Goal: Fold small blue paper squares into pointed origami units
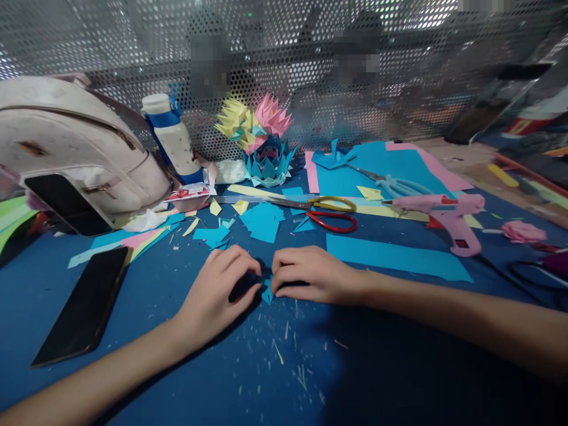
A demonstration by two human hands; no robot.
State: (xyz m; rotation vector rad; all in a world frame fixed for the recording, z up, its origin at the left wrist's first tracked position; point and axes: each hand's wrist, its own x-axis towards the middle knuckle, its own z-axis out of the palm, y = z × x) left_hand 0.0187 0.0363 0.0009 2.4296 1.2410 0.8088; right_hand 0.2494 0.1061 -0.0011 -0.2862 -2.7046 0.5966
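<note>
A small folded piece of blue paper point(267, 294) lies low at the tabletop between my hands. My left hand point(224, 281) is closed in a pinch at its left side, with thumb and fingertips meeting the paper. From the right, my right hand point(308, 275) presses its closed fingertips onto the same piece, hiding part of it. Just beyond my hands are a stack of blue paper pieces point(262, 222) and scissors point(331, 213) with one yellow and one red handle. A long blue paper strip point(394, 257) lies beyond my right forearm.
A pink glue gun point(461, 219) and light-blue-handled pliers point(406, 186) lie right. Folded paper flowers point(268, 160) stand by the perforated metal screen point(310, 89). Left are a phone point(84, 307), another phone point(66, 204) against a backpack point(75, 142), and a bottle point(171, 139).
</note>
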